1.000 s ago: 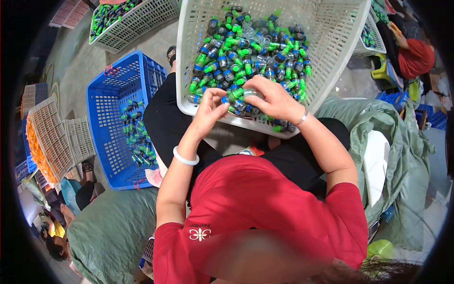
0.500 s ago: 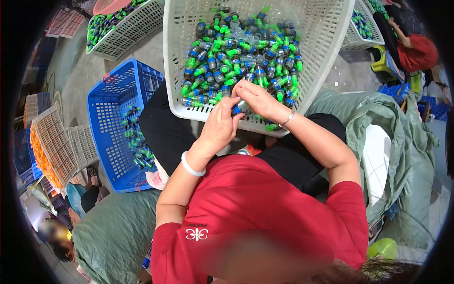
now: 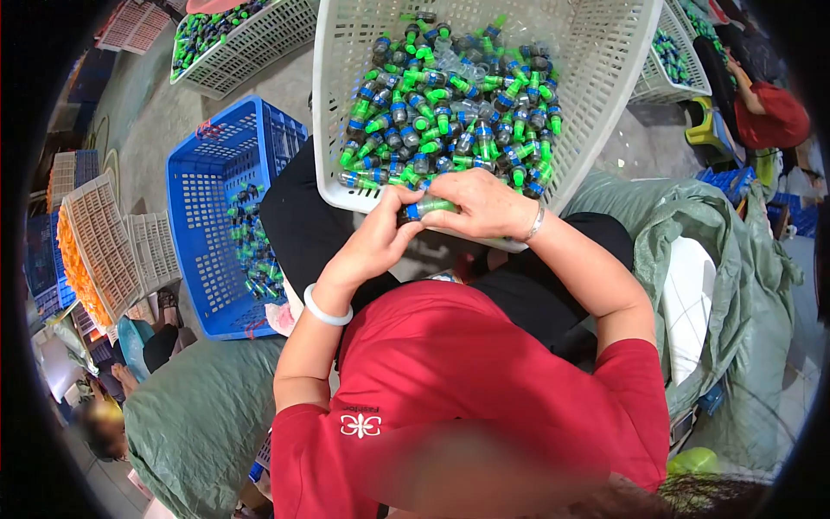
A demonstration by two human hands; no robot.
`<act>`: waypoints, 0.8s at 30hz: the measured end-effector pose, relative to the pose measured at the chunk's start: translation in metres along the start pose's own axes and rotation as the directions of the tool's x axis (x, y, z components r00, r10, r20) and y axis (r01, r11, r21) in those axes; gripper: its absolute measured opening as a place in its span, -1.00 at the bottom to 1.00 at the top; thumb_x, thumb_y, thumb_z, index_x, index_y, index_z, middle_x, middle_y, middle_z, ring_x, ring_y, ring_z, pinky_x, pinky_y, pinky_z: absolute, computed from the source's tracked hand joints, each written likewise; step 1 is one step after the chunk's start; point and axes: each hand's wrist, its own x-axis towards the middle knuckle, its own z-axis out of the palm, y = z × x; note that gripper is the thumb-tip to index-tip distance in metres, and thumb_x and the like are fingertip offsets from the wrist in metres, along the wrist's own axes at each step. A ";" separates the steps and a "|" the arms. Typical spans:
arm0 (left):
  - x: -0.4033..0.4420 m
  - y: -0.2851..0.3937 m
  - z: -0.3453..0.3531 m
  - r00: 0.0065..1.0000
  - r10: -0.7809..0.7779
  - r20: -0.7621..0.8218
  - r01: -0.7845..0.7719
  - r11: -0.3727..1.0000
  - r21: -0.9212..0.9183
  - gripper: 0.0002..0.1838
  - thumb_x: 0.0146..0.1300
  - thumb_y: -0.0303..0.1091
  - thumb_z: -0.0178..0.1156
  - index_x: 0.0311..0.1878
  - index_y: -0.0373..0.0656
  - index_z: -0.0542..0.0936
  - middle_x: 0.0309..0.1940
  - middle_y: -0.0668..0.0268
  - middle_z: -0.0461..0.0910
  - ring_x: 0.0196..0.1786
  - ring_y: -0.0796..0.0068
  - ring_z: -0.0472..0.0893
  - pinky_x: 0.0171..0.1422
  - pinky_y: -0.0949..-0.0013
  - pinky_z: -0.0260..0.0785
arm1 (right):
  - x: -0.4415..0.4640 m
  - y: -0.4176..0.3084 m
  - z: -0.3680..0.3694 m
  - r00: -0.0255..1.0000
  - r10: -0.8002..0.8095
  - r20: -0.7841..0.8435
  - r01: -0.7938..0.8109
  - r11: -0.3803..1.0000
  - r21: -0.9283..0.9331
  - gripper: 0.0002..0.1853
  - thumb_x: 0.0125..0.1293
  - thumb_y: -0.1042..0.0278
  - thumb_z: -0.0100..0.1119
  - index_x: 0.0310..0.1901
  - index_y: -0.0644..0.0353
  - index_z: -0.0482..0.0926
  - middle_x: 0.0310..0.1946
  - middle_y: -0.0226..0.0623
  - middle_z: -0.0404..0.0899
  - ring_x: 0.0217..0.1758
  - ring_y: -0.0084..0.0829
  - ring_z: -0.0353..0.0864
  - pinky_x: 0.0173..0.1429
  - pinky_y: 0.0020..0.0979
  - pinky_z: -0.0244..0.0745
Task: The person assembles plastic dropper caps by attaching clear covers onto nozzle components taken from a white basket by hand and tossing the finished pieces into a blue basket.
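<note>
Both my hands meet over the near rim of a white basket [image 3: 596, 130] filled with small clear bottles with green and blue parts [image 3: 441, 108]. Between them lies one small bottle [image 3: 430, 208], a blue band and dark end at its left, green showing through its body. My left hand [image 3: 380, 233], with a white bangle at the wrist, pinches the blue and dark end. Around the right part of the bottle are the fingers of my right hand [image 3: 486, 206], which wears a silver bracelet.
Left of my knee stands a blue basket [image 3: 194, 251] with more such bottles. Another white basket [image 3: 251, 56] is at the upper left. Green sacks [image 3: 199, 424] lie at the lower left and right. A co-worker in red [image 3: 769, 117] sits at the upper right, near a yellow stool [image 3: 709, 128].
My hands have moved slightly left and down from half a second ago, and the bottle between them now lies nearly level with its green part showing. The view has shifted a little.
</note>
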 end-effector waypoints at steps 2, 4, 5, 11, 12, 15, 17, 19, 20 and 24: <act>-0.003 0.002 0.005 0.999 0.036 -0.004 -0.036 0.997 0.071 -0.53 0.18 -0.56 0.21 0.14 -0.24 0.28 -0.07 0.08 0.43 -0.10 0.16 0.51 -0.01 0.22 0.39 | -0.003 0.002 0.008 0.981 0.175 0.087 -0.193 0.942 0.274 -0.61 0.33 -0.05 0.14 -0.24 0.19 0.54 -0.53 -0.38 0.48 -0.51 -0.35 0.49 -0.40 -0.33 0.41; -0.004 0.003 0.010 0.993 0.115 -0.002 -0.112 0.970 0.214 -0.47 0.14 -0.56 0.24 0.17 -0.26 0.28 -0.07 0.01 0.41 -0.06 0.03 0.50 0.05 0.19 0.39 | -0.005 0.005 0.015 0.835 0.407 0.371 -0.546 0.525 0.653 -0.57 0.37 -0.11 0.08 -0.28 0.18 0.54 -0.58 -0.45 0.46 -0.58 -0.48 0.44 -0.47 -0.40 0.37; -0.006 0.002 0.013 0.993 0.117 -0.018 -0.110 0.971 0.213 -0.47 0.14 -0.56 0.24 0.17 -0.26 0.28 -0.07 0.01 0.41 -0.06 0.03 0.50 0.05 0.19 0.39 | -0.005 0.006 0.017 0.834 0.403 0.378 -0.549 0.534 0.642 -0.57 0.37 -0.11 0.08 -0.28 0.18 0.54 -0.58 -0.45 0.46 -0.58 -0.48 0.44 -0.47 -0.40 0.37; -0.025 -0.010 0.002 0.973 0.107 -0.203 -0.042 0.953 0.301 -0.53 0.07 -0.56 0.28 0.08 -0.29 0.40 -0.10 -0.02 0.47 -0.07 -0.06 0.50 0.07 0.11 0.37 | 0.016 -0.002 0.023 0.757 0.400 0.517 -0.653 0.497 0.571 -0.55 0.34 -0.12 0.10 -0.19 0.19 0.56 -0.49 -0.31 0.54 -0.49 -0.46 0.52 -0.42 -0.34 0.45; -0.031 -0.013 -0.011 0.976 0.073 -0.206 -0.004 0.948 0.317 -0.56 0.07 -0.55 0.27 0.06 -0.29 0.42 -0.11 -0.01 0.49 -0.07 -0.05 0.50 0.07 0.11 0.37 | 0.021 -0.004 0.023 0.785 0.388 0.484 -0.608 0.634 0.478 -0.55 0.32 -0.10 0.12 -0.15 0.21 0.56 -0.46 -0.26 0.56 -0.45 -0.40 0.56 -0.38 -0.31 0.49; -0.063 -0.035 -0.063 0.819 -0.118 -0.562 0.369 0.857 0.359 -0.64 0.11 -0.51 0.25 0.02 -0.29 0.49 -0.11 0.02 0.54 -0.02 -0.01 0.52 0.10 0.12 0.35 | 0.048 0.015 -0.004 0.984 0.179 -0.016 -0.180 0.975 -0.131 -0.56 0.30 0.06 0.17 0.04 0.24 0.48 -0.24 -0.13 0.59 -0.17 -0.21 0.59 -0.02 -0.22 0.50; -0.102 -0.068 -0.104 0.683 -0.039 -0.729 0.595 0.608 0.525 -0.64 0.13 -0.50 0.24 0.03 -0.28 0.50 -0.10 0.06 0.55 -0.02 0.05 0.52 0.13 0.17 0.32 | 0.070 0.064 -0.022 0.914 0.387 -0.123 -0.406 0.864 -0.298 -0.49 0.22 0.09 0.23 0.10 0.26 0.43 -0.02 0.02 0.51 0.11 -0.03 0.48 0.21 -0.12 0.38; -0.130 -0.079 -0.119 0.648 0.041 -0.761 0.687 0.401 0.606 -0.64 0.14 -0.50 0.24 0.04 -0.29 0.50 -0.11 0.09 0.55 -0.04 0.09 0.52 0.13 0.20 0.31 | 0.074 0.149 -0.023 0.853 0.334 -0.402 -0.478 0.809 -0.342 -0.53 0.21 0.05 0.20 0.07 0.16 0.48 -0.01 -0.03 0.51 0.12 -0.01 0.48 0.12 -0.07 0.46; -0.137 -0.078 -0.121 0.624 0.036 -0.781 0.701 0.416 0.580 -0.66 0.14 -0.50 0.24 0.02 -0.27 0.52 -0.10 0.09 0.56 -0.02 0.09 0.51 0.15 0.19 0.30 | 0.081 0.180 -0.025 0.855 0.327 -0.404 -0.472 0.814 -0.340 -0.53 0.21 0.05 0.20 0.07 0.16 0.48 -0.01 -0.03 0.51 0.12 -0.01 0.48 0.12 -0.07 0.46; -0.131 -0.065 -0.112 0.631 -0.041 -0.774 0.653 0.566 0.503 -0.72 0.14 -0.50 0.23 -0.04 -0.22 0.56 -0.09 0.12 0.56 0.01 0.10 0.51 0.16 0.18 0.28 | 0.122 0.198 -0.007 0.721 0.513 -0.466 -0.671 0.684 -0.286 -0.40 0.17 -0.16 0.20 0.14 0.05 0.47 0.10 -0.11 0.46 0.16 -0.01 0.44 0.12 0.02 0.43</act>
